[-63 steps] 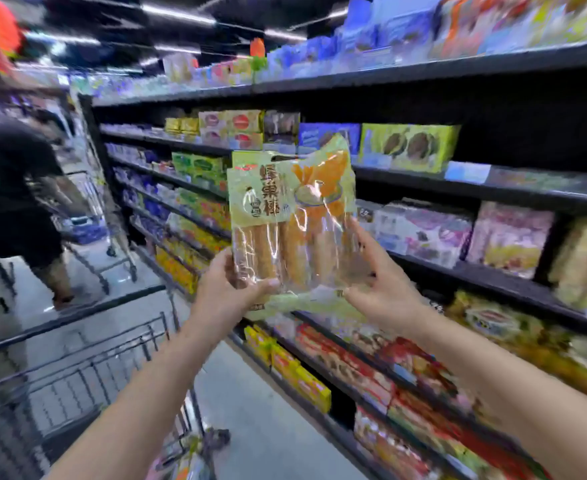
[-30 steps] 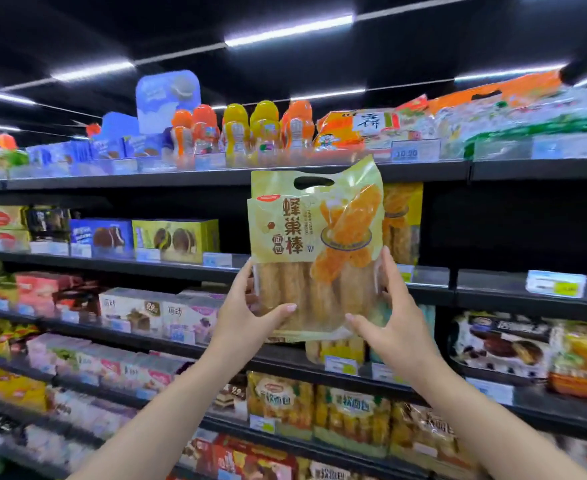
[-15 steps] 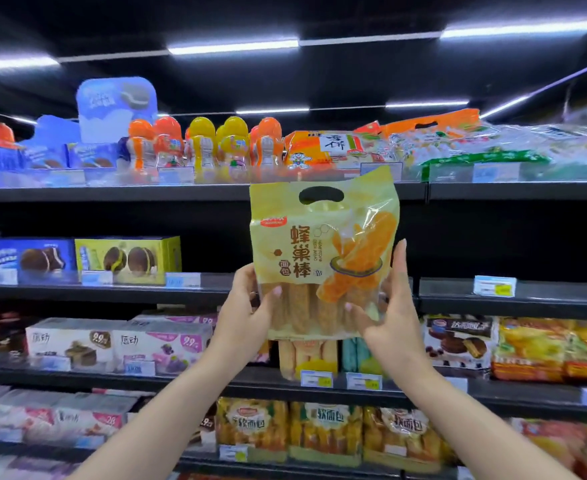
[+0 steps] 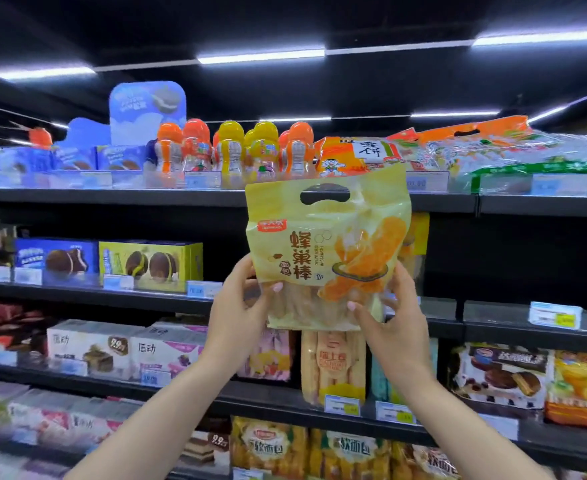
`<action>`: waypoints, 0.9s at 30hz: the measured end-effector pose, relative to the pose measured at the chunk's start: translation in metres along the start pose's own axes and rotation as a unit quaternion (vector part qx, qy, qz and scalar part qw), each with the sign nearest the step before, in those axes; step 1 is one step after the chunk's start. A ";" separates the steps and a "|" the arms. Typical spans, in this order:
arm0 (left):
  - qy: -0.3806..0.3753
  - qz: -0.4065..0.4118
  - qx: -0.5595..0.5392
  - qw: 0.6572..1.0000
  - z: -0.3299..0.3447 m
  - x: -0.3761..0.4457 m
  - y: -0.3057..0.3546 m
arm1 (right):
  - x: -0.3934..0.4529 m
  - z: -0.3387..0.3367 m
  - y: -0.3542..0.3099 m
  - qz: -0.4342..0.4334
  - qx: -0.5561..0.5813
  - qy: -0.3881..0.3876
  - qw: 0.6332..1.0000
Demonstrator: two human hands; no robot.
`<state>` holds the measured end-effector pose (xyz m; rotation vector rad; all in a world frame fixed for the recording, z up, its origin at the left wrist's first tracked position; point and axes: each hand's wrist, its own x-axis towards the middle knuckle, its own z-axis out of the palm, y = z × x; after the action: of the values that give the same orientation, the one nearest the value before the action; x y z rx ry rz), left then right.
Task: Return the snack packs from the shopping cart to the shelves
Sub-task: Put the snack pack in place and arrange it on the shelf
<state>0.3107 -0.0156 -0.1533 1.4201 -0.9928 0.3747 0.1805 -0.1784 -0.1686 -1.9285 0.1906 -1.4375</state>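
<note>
1. The snack pack (image 4: 326, 251), a yellow bag with a cut-out handle, is held upright in front of the second shelf (image 4: 514, 308), level with a dark gap where a matching bag (image 4: 415, 240) is partly seen just behind it
2. It is gripped at its lower corners: the left hand (image 4: 238, 306) is curled round the left edge with the thumb pressed on the front, and the right hand (image 4: 394, 315) pinches the right edge, thumb in front, fingers behind
3. The bag would best be carried far into that gap, base lowered first (so it stands and does not topple), label kept facing out
4. The backs of both hands' fingers are hidden by the pack; the shelf depth is lost in shadow, price tags are blurred, and the cart is out of view
</note>
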 end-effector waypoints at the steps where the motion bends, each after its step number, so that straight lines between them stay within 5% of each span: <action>1: 0.010 -0.001 -0.008 1.000 0.002 0.004 -0.002 | 0.005 0.003 0.003 -0.004 0.016 -0.004 1.000; 16: 0.159 0.027 -0.017 0.987 0.012 0.037 -0.035 | 0.058 0.052 0.040 -0.038 0.136 -0.053 0.989; 27: 0.138 0.032 -0.046 0.989 -0.030 0.073 -0.098 | 0.073 0.120 0.054 -0.064 0.117 -0.052 0.990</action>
<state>0.4357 -0.0295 -0.1568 1.2168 -0.8208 0.5500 0.3292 -0.2008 -0.1603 -1.8429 -0.1480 -1.3690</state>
